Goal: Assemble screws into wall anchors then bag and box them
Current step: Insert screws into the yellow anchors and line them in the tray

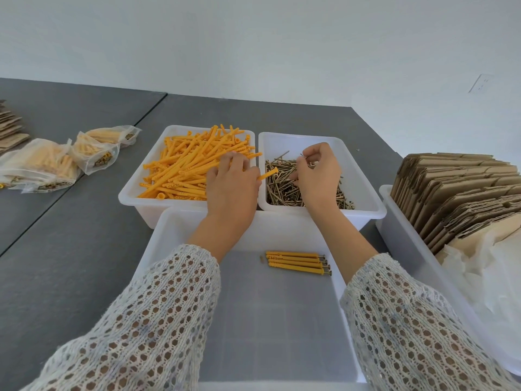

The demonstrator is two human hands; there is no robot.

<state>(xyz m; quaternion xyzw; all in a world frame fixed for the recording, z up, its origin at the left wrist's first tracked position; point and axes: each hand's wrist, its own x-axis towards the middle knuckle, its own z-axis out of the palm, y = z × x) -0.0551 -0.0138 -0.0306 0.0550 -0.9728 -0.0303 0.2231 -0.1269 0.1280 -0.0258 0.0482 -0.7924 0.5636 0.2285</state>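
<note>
Near white bin point(180, 230): four assembled anchors point(297, 261) on its floor. Anchor tray point(135, 190): left hand point(232, 180) grips one yellow anchor point(269, 174). Screw tray point(363, 176): right hand point(317, 172) pinches one screw point(304, 157) above the pile.

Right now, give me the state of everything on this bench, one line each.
Left hand: holds one orange anchor.
Right hand: pinches a screw over the screw bin.
Anchor bin: heaped with loose anchors.
Front tray: holds four assembled anchors, side by side.
Bags: filled, lying on the table.
Cardboard flats: folded, stacked upright in a bin.
</note>
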